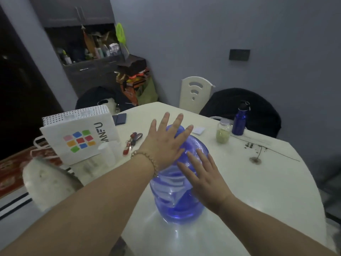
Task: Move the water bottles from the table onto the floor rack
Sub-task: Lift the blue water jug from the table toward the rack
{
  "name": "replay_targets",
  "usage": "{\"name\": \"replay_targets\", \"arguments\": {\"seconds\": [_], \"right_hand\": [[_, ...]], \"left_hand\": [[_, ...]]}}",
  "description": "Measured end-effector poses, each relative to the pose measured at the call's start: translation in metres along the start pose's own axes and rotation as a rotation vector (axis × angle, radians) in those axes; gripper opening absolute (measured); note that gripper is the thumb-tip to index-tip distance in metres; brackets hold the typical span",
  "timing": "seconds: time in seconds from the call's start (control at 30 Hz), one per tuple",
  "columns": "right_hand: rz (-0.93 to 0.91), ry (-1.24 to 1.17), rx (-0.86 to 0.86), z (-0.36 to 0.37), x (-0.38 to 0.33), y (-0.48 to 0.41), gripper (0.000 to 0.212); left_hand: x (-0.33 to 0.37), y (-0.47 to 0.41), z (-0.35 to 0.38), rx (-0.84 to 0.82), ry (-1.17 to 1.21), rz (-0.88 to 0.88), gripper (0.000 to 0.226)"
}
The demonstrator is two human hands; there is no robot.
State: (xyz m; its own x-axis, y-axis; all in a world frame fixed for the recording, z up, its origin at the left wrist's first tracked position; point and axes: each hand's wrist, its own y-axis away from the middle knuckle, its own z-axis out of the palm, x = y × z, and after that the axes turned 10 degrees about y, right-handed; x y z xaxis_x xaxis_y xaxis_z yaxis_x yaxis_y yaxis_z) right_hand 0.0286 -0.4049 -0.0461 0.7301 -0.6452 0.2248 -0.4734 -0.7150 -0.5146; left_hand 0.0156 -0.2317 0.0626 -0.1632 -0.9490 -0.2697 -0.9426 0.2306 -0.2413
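Observation:
A large translucent blue water bottle (177, 204) stands upright on the white table (258, 185), close to the near edge. My left hand (164, 141) lies flat over its top and neck, fingers spread. My right hand (204, 176) rests on the bottle's right shoulder, fingers also spread. Neither hand is closed around the bottle. A small dark blue metal bottle (239, 119) with a black cap stands at the table's far right. The floor rack is not in view.
A white paper bag (79, 133) with coloured squares, keys (132, 141), a white cup (107, 154) and a glass jar (223, 131) sit on the table. Chairs (195, 93) stand behind it, one draped in dark cloth. A fluffy seat (48, 183) is at left.

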Motion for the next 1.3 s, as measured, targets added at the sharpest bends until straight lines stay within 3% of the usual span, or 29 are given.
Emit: {"name": "replay_targets", "arguments": {"seconds": [0.07,0.2,0.33,0.43,0.63,1.0,1.3], "right_hand": [[0.026,-0.022,-0.029,0.001,-0.003,-0.003,0.108],[0.095,-0.057,-0.009,0.002,-0.006,-0.006,0.096],[0.126,-0.029,-0.012,-0.007,-0.011,-0.003,0.087],[0.149,-0.014,-0.004,-0.013,-0.017,0.005,0.081],[0.128,0.005,-0.001,-0.039,-0.014,0.051,0.091],[0.08,-0.023,-0.047,-0.105,0.004,0.187,0.093],[-0.002,-0.043,0.046,-0.132,0.029,0.241,0.086]], "left_hand": [[-0.004,-0.005,0.003,0.04,0.058,0.093,0.067],[-0.008,-0.007,0.011,0.376,0.181,0.262,0.059],[-0.006,-0.002,0.013,0.429,0.211,0.309,0.046],[0.002,0.003,0.008,0.406,0.226,0.302,0.045],[0.04,0.025,-0.008,0.276,0.351,0.272,0.05],[0.157,0.081,-0.044,0.359,0.557,0.388,0.042],[0.2,0.096,-0.067,0.345,0.595,0.431,0.046]]}}
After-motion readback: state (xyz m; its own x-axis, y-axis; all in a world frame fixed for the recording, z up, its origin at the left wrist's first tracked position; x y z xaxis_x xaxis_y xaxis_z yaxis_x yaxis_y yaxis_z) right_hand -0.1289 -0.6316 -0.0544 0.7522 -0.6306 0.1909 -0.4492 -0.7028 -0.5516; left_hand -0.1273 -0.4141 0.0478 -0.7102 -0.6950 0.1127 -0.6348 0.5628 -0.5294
